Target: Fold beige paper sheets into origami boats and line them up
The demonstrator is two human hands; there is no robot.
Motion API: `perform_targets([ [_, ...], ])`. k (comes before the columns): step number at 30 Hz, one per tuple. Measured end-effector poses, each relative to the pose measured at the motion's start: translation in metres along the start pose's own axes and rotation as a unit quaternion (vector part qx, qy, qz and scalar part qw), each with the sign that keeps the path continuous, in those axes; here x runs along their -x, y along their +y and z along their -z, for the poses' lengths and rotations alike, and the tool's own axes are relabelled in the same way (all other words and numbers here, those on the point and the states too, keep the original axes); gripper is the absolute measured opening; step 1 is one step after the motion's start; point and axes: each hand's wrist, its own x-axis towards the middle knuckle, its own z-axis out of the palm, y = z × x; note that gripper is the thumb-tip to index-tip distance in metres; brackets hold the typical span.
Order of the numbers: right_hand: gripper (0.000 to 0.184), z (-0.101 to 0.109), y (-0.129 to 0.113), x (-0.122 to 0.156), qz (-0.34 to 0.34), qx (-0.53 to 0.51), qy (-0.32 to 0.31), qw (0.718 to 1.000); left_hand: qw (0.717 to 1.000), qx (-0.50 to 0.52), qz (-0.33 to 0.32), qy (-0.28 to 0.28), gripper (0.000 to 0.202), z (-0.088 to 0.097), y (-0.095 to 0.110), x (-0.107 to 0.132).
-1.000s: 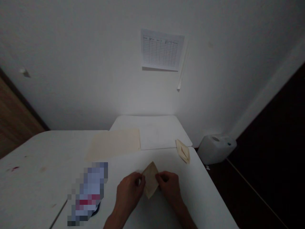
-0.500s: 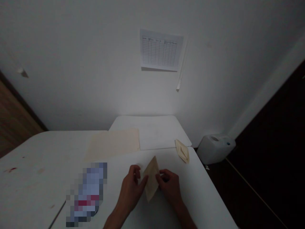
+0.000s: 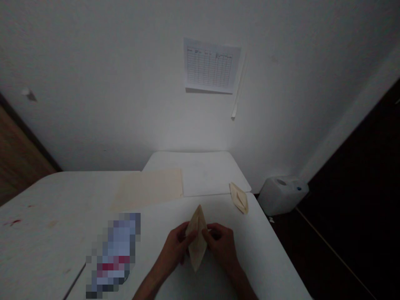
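Note:
Between my two hands stands a folded piece of beige paper (image 3: 198,250), diamond-shaped, with a slit running down from its top point. My left hand (image 3: 178,243) pinches its left corner, thumb on the near face and fingers behind. On the right corner my right hand (image 3: 221,241) has a similar pinch, its fingers curled. A second folded beige paper piece (image 3: 239,198), with layered flaps, lies on the table to the right, beyond my right hand and apart from it.
The white table (image 3: 262,258) meets a smaller white top (image 3: 206,173) at the wall. A flat beige sheet (image 3: 150,187) lies at the back left, a pixelated bluish item (image 3: 117,250) nearer me. A white plastic canister (image 3: 283,196) stands beyond the right edge. A printed chart (image 3: 213,66) hangs above.
My left fingers have closed behind the paper's left corner. The paper has turned more upright and its faces have bent apart at the slit. My right hand has barely moved.

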Motion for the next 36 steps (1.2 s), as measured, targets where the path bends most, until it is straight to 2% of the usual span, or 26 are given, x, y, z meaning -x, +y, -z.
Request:
perform_targets([
  [10, 0.037, 0.001, 0.004, 0.0, -0.01, -0.024, -0.003, 1.0, 0.999, -0.026, 0.0, 0.033, 0.044, 0.003, -0.009, 0.004],
  [19, 0.032, 0.003, 0.004, 0.0, -0.018, -0.015, -0.012, 1.0, 1.0, -0.001, -0.01, 0.009, 0.055, 0.004, -0.009, 0.006],
  [24, 0.03, 0.003, 0.007, 0.0, -0.021, -0.026, -0.011, 0.999, 1.0, 0.0, -0.022, -0.002, 0.05, 0.004, -0.014, 0.004],
  [25, 0.03, 0.003, 0.008, 0.0, -0.021, -0.024, -0.007, 0.999, 1.0, -0.001, -0.025, 0.01, 0.047, 0.003, -0.014, 0.004],
  [27, 0.029, 0.005, 0.008, -0.001, -0.013, -0.013, 0.007, 1.0, 0.996, -0.022, -0.052, 0.075, 0.04, 0.003, -0.015, 0.006],
  [29, 0.027, 0.007, 0.008, -0.001, -0.002, 0.003, 0.025, 1.0, 0.975, -0.096, -0.125, 0.159, 0.029, 0.003, -0.015, 0.013],
  [30, 0.026, 0.008, 0.008, -0.001, 0.002, 0.01, 0.031, 0.999, 0.954, -0.155, -0.178, 0.184, 0.022, 0.004, -0.015, 0.018],
  [31, 0.025, 0.009, 0.007, -0.001, 0.005, 0.015, 0.036, 0.999, 0.93, -0.22, -0.232, 0.183, 0.018, 0.004, -0.014, 0.023],
  [33, 0.025, 0.01, 0.007, -0.001, 0.009, 0.021, 0.047, 0.999, 0.866, -0.342, -0.336, 0.142, 0.026, 0.004, -0.014, 0.034],
  [36, 0.024, 0.01, 0.007, -0.001, 0.012, 0.025, 0.061, 0.998, 0.761, -0.484, -0.423, 0.093, 0.033, -0.001, -0.014, 0.046],
])
